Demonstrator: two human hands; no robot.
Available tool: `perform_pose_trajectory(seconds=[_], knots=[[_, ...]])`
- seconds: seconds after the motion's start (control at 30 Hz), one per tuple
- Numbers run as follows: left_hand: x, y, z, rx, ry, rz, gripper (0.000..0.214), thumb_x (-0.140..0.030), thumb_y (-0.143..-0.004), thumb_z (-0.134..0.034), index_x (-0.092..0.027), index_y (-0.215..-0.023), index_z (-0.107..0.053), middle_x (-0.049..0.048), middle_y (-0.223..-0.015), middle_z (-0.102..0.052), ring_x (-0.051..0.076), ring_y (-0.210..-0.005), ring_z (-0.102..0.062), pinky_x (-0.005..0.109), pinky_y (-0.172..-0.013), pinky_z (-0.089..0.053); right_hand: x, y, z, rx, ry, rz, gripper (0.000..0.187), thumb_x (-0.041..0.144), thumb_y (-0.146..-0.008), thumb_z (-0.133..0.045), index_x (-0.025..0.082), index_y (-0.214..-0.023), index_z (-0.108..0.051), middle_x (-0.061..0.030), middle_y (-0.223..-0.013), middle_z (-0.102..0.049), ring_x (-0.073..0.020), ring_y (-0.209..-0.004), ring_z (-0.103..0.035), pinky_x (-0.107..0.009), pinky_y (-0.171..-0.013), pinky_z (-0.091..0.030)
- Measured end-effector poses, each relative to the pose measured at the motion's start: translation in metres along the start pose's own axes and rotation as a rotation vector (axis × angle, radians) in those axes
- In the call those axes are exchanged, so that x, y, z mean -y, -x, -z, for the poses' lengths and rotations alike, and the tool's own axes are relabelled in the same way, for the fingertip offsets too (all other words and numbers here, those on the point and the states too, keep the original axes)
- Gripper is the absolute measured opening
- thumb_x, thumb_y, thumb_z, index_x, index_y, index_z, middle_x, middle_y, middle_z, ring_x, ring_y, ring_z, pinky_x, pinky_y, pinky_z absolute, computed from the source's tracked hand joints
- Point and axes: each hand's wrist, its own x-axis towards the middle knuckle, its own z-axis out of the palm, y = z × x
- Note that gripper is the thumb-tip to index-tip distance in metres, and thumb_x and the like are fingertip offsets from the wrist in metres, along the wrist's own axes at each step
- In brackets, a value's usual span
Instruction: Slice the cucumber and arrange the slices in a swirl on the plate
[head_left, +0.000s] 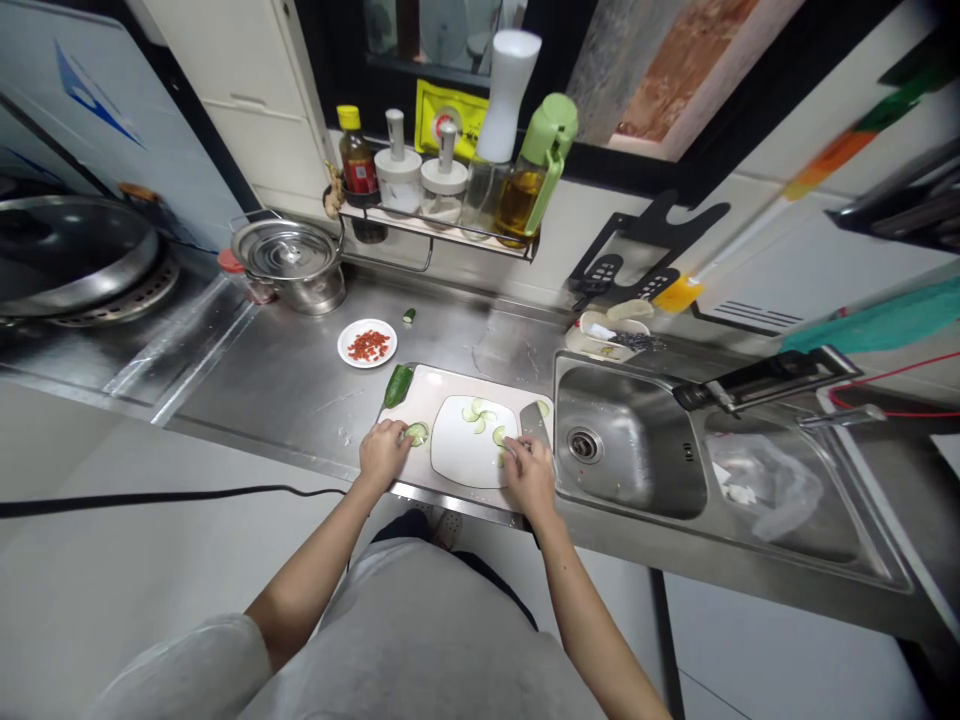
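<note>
A white cutting board [441, 392] lies on the steel counter with a white square plate [466, 452] on it. Several thin cucumber slices [479, 412] lie on the plate. My left hand [383, 453] rests at the board's left edge, fingers curled on a stack of cucumber slices [417, 433]. My right hand [529, 476] is at the plate's right edge, fingers closed around the handle of a cleaver [534, 422] whose blade lies flat on the board. A remaining piece of cucumber [397, 384] lies at the board's far left corner.
A small white dish of red chili pieces [367, 344] and a cucumber end [409, 316] sit behind the board. A lidded steel pot [292, 260], a wok [67, 250] and a rack of bottles [450, 190] stand further back. A double sink [630, 440] lies to the right.
</note>
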Motion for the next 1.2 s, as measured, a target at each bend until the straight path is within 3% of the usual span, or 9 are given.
perform_pose_trajectory(seconds=[0.13,0.3,0.43,0.6,0.73,0.87,0.97,1.07,1.2], knots=[[-0.002,0.001,-0.002,-0.022,0.04,0.007,0.013,-0.029,-0.085,-0.057,-0.024,-0.093,-0.066,0.0066,-0.1,-0.066,0.022,-0.097,-0.058,0.031,-0.079,-0.041,0.005,0.005,0.001,0.01,-0.022,-0.009,0.034,0.03,-0.092,-0.045,0.024,-0.116,-0.068,-0.0091,-0.111,-0.055,-0.0239,-0.102,-0.046,-0.038,-0.086,-0.043],[-0.003,0.001,0.002,-0.001,0.29,0.06,0.008,-0.027,-0.081,-0.061,-0.022,-0.086,-0.064,0.0011,-0.088,-0.067,0.016,-0.082,-0.059,0.025,-0.07,-0.04,0.016,0.002,0.006,0.002,-0.08,0.011,0.033,0.029,-0.093,-0.044,0.021,-0.114,-0.069,-0.0097,-0.107,-0.059,-0.024,-0.1,-0.048,-0.039,-0.089,-0.043],[-0.01,0.002,0.019,0.007,0.475,-0.068,0.011,-0.032,-0.078,-0.064,-0.021,-0.081,-0.065,-0.0006,-0.082,-0.066,0.013,-0.069,-0.054,0.024,-0.066,-0.041,0.044,-0.007,0.012,0.033,-0.13,0.114,0.032,0.028,-0.094,-0.046,0.021,-0.118,-0.066,-0.0097,-0.107,-0.061,-0.0233,-0.102,-0.05,-0.037,-0.09,-0.043],[-0.034,0.006,0.044,0.049,0.571,-0.264,0.012,-0.032,-0.078,-0.064,-0.021,-0.081,-0.067,0.0012,-0.083,-0.066,0.012,-0.067,-0.052,0.025,-0.066,-0.043,0.084,-0.024,0.017,0.111,-0.14,0.274,0.031,0.028,-0.094,-0.05,0.025,-0.122,-0.063,-0.0086,-0.112,-0.061,-0.0231,-0.108,-0.047,-0.035,-0.088,-0.043],[-0.051,0.009,0.05,0.072,0.641,-0.316,0.014,-0.034,-0.079,-0.064,-0.02,-0.079,-0.066,0.001,-0.08,-0.065,0.012,-0.066,-0.05,0.025,-0.065,-0.043,0.094,-0.03,0.016,0.128,-0.188,0.301,0.024,0.029,-0.095,-0.048,0.021,-0.105,-0.069,-0.0079,-0.103,-0.063,-0.0221,-0.103,-0.048,-0.034,-0.088,-0.042],[-0.058,0.012,0.043,0.092,0.828,-0.132,0.026,-0.04,-0.071,-0.071,-0.019,-0.084,-0.063,-0.0005,-0.075,-0.062,0.009,-0.061,-0.048,0.023,-0.061,-0.041,0.088,-0.027,0.019,0.11,-0.225,0.285,0.027,0.031,-0.097,-0.045,0.021,-0.098,-0.07,-0.0076,-0.095,-0.064,-0.0218,-0.099,-0.05,-0.034,-0.086,-0.041],[-0.062,0.014,0.04,0.309,1.108,0.131,0.038,-0.05,-0.072,-0.067,-0.018,-0.091,-0.058,-0.001,-0.07,-0.061,0.007,-0.054,-0.047,0.02,-0.052,-0.035,0.083,-0.024,0.023,0.091,-0.231,0.302,0.027,0.03,-0.097,-0.045,0.022,-0.1,-0.07,-0.0071,-0.095,-0.064,-0.0213,-0.099,-0.05,-0.035,-0.087,-0.041],[-0.067,0.014,0.043,0.567,1.311,0.289,0.045,-0.051,-0.071,-0.068,-0.018,-0.1,-0.055,0.0015,-0.077,-0.065,0.006,-0.055,-0.051,0.018,-0.049,-0.032,0.079,-0.023,0.028,0.083,-0.228,0.338,0.025,0.029,-0.096,-0.046,0.022,-0.101,-0.069,-0.0064,-0.095,-0.065,-0.0208,-0.099,-0.05,-0.034,-0.089,-0.04],[-0.073,0.012,0.048,0.647,1.378,0.321,0.054,-0.036,-0.063,-0.077,-0.021,-0.11,-0.054,0.0001,-0.078,-0.064,0.007,-0.059,-0.054,0.017,-0.051,-0.032,0.076,-0.021,0.031,0.097,-0.227,0.338,0.025,0.03,-0.096,-0.046,0.021,-0.1,-0.069,-0.0067,-0.094,-0.065,-0.0209,-0.098,-0.05,-0.034,-0.088,-0.04]])
